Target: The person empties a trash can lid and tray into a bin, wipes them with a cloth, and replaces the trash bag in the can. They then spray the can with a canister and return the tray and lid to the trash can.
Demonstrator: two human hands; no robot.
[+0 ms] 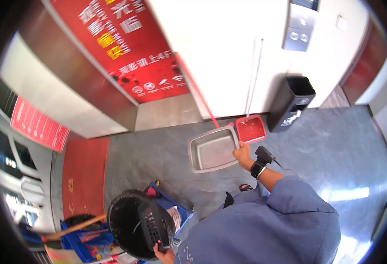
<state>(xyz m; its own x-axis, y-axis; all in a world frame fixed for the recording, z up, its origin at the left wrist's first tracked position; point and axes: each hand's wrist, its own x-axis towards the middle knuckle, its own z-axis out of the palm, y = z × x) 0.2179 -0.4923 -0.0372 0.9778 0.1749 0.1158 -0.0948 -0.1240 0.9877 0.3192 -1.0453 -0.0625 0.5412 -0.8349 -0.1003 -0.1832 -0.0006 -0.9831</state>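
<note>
My right hand (242,154) is closed on the near right rim of a shallow rectangular metal pan (214,150), held tilted above the floor with its inside showing. At the lower left, my left hand (164,254) has its fingers closed on the end of a black plastic piece with rows of holes (151,222), perhaps a lid or grate. That piece is over the right side of a round black bin (125,220), whose dark inside shows a thin pale strand. Beyond the pan, a red dustpan (250,129) with a long handle stands by the wall.
A red stick (195,86) leans on the wall. A tall black litter bin (290,103) stands right of the dustpan. Beside the round bin are a blue cart (182,215) and a wooden handle (76,227). A red mat (85,176) lies left, near the elevator doorway.
</note>
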